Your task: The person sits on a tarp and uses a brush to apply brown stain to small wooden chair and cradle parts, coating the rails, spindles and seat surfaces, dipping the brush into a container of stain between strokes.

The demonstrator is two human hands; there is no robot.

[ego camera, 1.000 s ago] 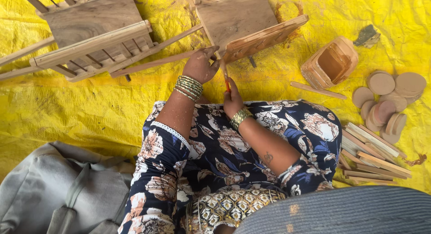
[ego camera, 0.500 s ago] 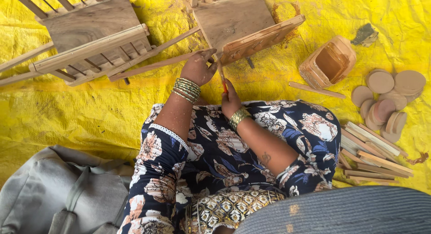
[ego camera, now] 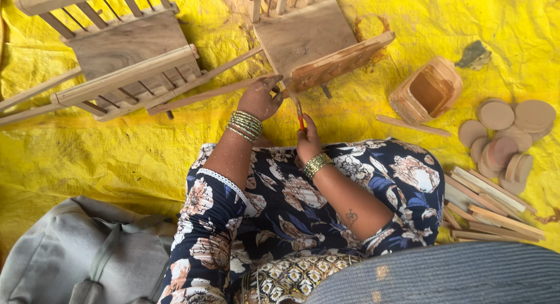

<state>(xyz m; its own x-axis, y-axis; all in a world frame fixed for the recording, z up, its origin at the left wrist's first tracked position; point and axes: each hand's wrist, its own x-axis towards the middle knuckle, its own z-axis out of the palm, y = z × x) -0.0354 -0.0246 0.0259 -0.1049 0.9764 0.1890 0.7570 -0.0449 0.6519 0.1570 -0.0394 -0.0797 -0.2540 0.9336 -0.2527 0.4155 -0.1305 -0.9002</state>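
My left hand (ego camera: 261, 98), several bangles on its wrist, grips the near corner of a small wooden cart frame (ego camera: 306, 38) where a long thin shaft (ego camera: 201, 95) meets it. My right hand (ego camera: 307, 140), with a gold bangle, holds a thin red-handled tool (ego camera: 300, 115) upright. The tool's tip touches the cart's tilted side panel (ego camera: 338, 62), just beside my left fingers. Both hands work above my knees, which are covered in dark floral cloth (ego camera: 291, 199).
A second, larger wooden cart (ego camera: 116, 53) lies at the upper left on the yellow sheet (ego camera: 87, 152). At the right are a small wooden box (ego camera: 426, 94), round wooden discs (ego camera: 507, 135) and a heap of flat sticks (ego camera: 496, 208). A grey bag (ego camera: 76, 263) sits at the lower left.
Both hands stay at the cart's corner; the red tool has shifted only slightly. The view has drifted a little.
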